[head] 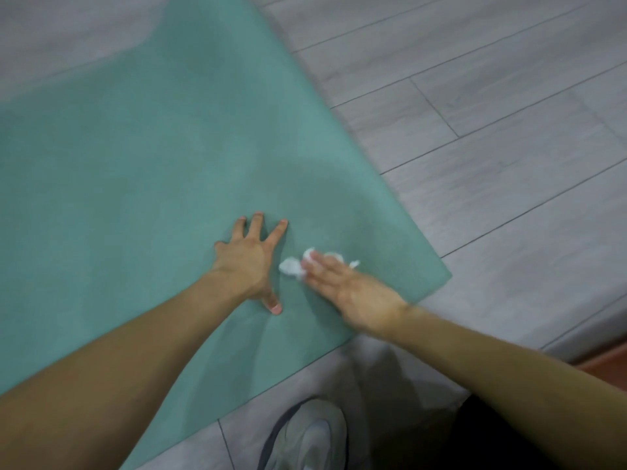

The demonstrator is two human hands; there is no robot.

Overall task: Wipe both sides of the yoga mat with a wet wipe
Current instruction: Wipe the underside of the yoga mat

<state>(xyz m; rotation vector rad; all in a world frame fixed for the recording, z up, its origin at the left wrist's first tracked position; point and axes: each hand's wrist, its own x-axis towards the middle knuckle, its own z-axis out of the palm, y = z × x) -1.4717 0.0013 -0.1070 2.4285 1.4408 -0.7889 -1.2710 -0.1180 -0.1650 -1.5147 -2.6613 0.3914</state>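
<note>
Currently: wiping near one corner of the mat, upper face only.
Mat: teal yoga mat lies flat on grey plank floor; near corner just right of the hands.
Left hand: left hand splayed, fingers straight, pressed flat on the mat, holding nothing.
Right hand: right hand blurred; fingers look straight, pressing the crumpled white wet wipe to the mat. Whether any finger curls round it, cannot tell.
Risk, wipe: flat-pressed, so it may roll or slip out from under the fingers on a fast stroke.
Risk, mat: corner may ruck or slide if the left hand eases off.
Risk, coverage: underside likely unwiped; judgement only.
Count: one mat, one wipe, two hands, one grey shoe.
</note>
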